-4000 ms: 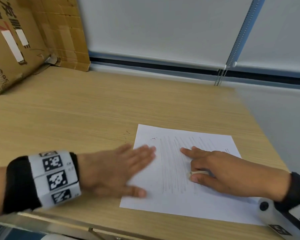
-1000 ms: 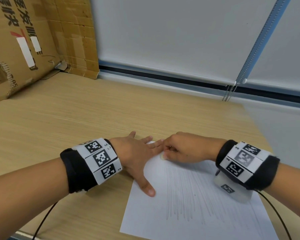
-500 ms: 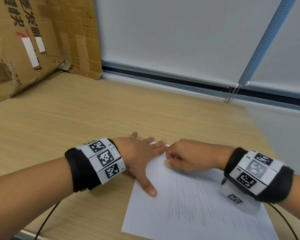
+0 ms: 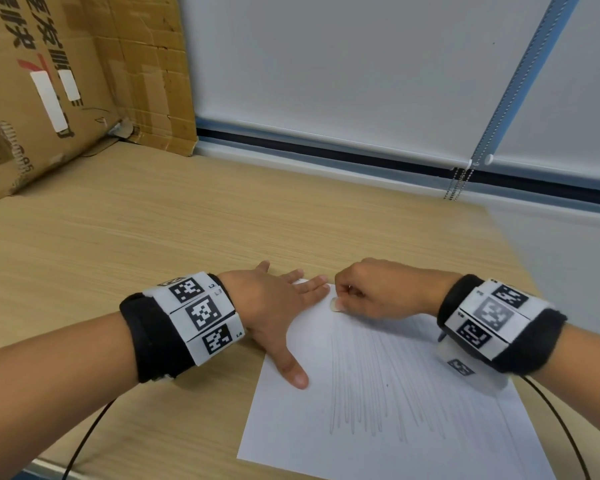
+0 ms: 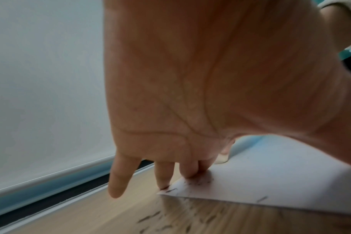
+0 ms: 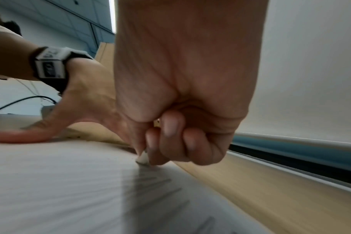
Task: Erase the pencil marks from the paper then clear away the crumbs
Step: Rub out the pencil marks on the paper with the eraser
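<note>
A white sheet of paper [image 4: 395, 403] with long grey pencil strokes [image 4: 378, 382] lies on the wooden desk [image 4: 153, 230]. My left hand [image 4: 278, 306] lies flat with straight fingers on the sheet's far left corner, its thumb on the left edge. My right hand [image 4: 361, 292] pinches a small white eraser [image 4: 335, 305] and presses it on the paper near the far edge, close to the left fingertips. The right wrist view shows the eraser [image 6: 142, 157] tip on the paper [image 6: 70, 182]. Dark crumbs [image 5: 166, 221] lie on the desk past the paper's corner [image 5: 170, 190].
A cardboard box [image 4: 49, 81] leans at the desk's far left. A wall with a roller blind and its bead chain [image 4: 461, 181] runs along the far edge. The desk's right edge [image 4: 520, 258] is close to my right wrist. Cables [image 4: 87, 434] trail from both wristbands.
Over the last second my right hand with the eraser has shifted slightly right and nearer along the paper's far edge. Four seconds ago both hands lay lower on the sheet.
</note>
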`<state>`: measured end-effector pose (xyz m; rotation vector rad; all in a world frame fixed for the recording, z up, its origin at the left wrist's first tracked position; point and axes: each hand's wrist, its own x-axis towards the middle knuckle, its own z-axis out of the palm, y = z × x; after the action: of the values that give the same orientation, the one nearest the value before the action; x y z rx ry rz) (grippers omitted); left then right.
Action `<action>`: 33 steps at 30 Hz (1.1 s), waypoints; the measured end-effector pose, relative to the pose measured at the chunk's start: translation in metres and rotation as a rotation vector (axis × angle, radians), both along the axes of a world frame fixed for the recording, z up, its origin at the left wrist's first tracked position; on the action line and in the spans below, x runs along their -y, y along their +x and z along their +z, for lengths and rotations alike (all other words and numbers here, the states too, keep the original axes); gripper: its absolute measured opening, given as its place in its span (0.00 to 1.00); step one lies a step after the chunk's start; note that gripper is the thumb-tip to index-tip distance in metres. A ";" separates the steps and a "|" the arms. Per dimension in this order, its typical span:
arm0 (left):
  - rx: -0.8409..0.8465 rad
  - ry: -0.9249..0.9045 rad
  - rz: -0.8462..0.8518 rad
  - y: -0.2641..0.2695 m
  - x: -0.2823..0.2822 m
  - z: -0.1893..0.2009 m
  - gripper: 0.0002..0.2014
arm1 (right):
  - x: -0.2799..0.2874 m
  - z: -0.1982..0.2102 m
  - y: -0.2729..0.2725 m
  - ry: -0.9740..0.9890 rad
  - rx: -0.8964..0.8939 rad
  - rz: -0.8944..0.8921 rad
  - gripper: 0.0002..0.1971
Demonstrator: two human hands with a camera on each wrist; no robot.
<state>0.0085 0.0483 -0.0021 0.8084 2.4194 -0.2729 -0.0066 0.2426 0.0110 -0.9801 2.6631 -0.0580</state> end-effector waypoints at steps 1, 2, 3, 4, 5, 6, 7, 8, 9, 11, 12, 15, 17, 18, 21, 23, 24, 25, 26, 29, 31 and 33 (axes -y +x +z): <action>0.003 0.005 0.003 0.000 0.000 0.000 0.68 | 0.000 -0.002 0.002 -0.013 0.005 0.007 0.15; 0.006 0.013 0.004 0.000 0.000 0.000 0.68 | 0.001 -0.005 0.007 -0.019 0.022 0.037 0.14; 0.006 0.023 0.005 0.000 0.001 0.000 0.68 | 0.003 -0.005 0.014 -0.010 0.042 0.075 0.14; 0.006 0.028 0.003 0.001 0.001 0.000 0.68 | 0.005 -0.005 0.019 0.006 0.059 0.106 0.14; 0.005 0.029 0.002 0.001 0.001 0.000 0.67 | 0.006 -0.004 0.020 0.020 0.060 0.118 0.14; 0.005 0.026 0.001 0.001 0.001 0.001 0.67 | 0.006 -0.001 0.016 0.031 0.046 0.108 0.14; 0.003 0.021 -0.003 0.001 0.001 0.000 0.67 | 0.005 0.000 0.011 0.031 0.023 0.081 0.14; 0.000 0.014 -0.006 0.000 0.001 0.000 0.68 | 0.003 0.002 0.005 0.030 0.001 0.047 0.14; 0.000 0.010 -0.004 0.000 0.001 -0.001 0.68 | 0.001 0.001 0.002 0.029 -0.015 0.027 0.14; 0.005 0.017 0.002 0.000 0.001 -0.002 0.68 | 0.000 -0.003 0.004 0.019 -0.003 0.043 0.14; 0.006 0.026 0.004 -0.001 0.001 -0.002 0.68 | 0.001 -0.004 0.008 0.020 0.019 0.070 0.14; 0.005 0.026 0.003 -0.001 0.000 -0.002 0.68 | 0.003 0.000 0.011 0.038 0.024 0.094 0.13; 0.002 0.015 -0.001 -0.001 0.000 -0.002 0.68 | 0.003 0.003 0.003 0.047 -0.055 0.047 0.13; 0.003 0.015 -0.001 -0.001 0.000 -0.002 0.68 | 0.002 0.004 0.002 0.050 -0.087 0.039 0.13; 0.013 0.030 0.004 0.000 0.000 -0.001 0.68 | 0.004 0.002 0.012 0.055 -0.075 0.139 0.11; 0.013 0.028 0.001 0.000 0.000 0.001 0.67 | 0.006 0.005 0.018 0.094 -0.059 0.188 0.11; 0.011 0.024 -0.001 0.000 -0.001 0.001 0.67 | 0.007 0.007 0.015 0.110 -0.075 0.178 0.11; 0.009 0.017 -0.004 0.000 -0.001 0.000 0.68 | 0.006 0.008 0.010 0.115 -0.100 0.151 0.11; 0.007 0.010 -0.006 0.000 0.000 0.000 0.68 | 0.006 0.009 0.005 0.110 -0.125 0.116 0.12; 0.008 0.015 0.003 0.000 0.001 -0.001 0.68 | 0.003 0.005 0.003 0.079 -0.119 0.107 0.11; 0.014 0.029 0.011 0.001 0.000 0.001 0.68 | 0.003 0.005 0.011 0.081 -0.054 0.155 0.11; 0.011 0.022 0.010 0.001 -0.001 0.003 0.67 | 0.004 0.008 0.011 0.101 -0.053 0.148 0.11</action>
<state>0.0100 0.0489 0.0008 0.8051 2.4193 -0.2369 0.0045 0.2383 0.0191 -1.1569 2.6025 0.1353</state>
